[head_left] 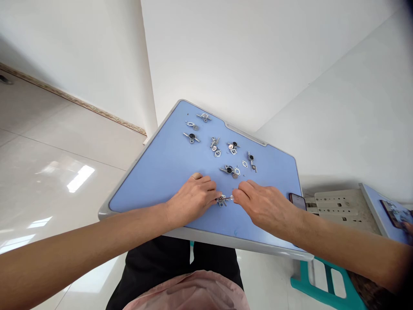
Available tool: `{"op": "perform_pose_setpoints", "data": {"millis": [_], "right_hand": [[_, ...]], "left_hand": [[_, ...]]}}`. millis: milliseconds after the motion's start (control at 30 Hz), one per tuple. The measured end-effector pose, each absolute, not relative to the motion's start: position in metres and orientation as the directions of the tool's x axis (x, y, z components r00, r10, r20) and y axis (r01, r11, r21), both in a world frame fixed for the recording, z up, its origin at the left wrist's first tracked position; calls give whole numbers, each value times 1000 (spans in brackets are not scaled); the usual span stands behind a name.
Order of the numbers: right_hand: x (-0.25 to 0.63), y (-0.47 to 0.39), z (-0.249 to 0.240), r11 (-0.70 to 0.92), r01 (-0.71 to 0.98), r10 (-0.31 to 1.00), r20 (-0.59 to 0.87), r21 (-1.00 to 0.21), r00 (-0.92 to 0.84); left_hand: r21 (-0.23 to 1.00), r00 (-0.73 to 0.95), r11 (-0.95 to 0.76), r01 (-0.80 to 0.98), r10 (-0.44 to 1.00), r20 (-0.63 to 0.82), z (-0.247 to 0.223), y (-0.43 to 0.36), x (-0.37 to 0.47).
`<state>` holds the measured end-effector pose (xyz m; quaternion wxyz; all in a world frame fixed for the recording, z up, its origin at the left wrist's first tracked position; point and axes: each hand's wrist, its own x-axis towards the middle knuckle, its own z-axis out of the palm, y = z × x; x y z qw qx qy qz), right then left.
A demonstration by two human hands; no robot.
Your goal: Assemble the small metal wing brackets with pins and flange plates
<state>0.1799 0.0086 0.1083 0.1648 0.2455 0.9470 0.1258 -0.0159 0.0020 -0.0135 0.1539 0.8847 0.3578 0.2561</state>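
My left hand is closed, thumb and fingers pinching the left side of a small metal fitting low on the blue tabletop. From the right, my right hand grips what looks like a small screwdriver, its thin shaft reaching to the fitting. The fist hides most of its handle. Just beyond my hands lies another fitting with a black round centre, beside a flat oval gasket plate and a small disc.
More fittings lie across the blue table, among them one at left and one at right, with loose plates and tiny screws. A phone rests at the right edge. A teal stool stands below; white walls rise behind.
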Motion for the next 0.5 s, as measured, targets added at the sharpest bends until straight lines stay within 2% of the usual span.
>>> {"op": "perform_pose_setpoints", "data": {"millis": [333, 500], "right_hand": [[181, 10, 106, 850, 390, 479, -211, 355, -852], [173, 6, 108, 861, 340, 463, -305, 378, -832]], "left_hand": [[473, 606, -690, 548, 717, 345, -13, 2, -16], [462, 606, -694, 552, 715, 349, -14, 1, -15]]}}
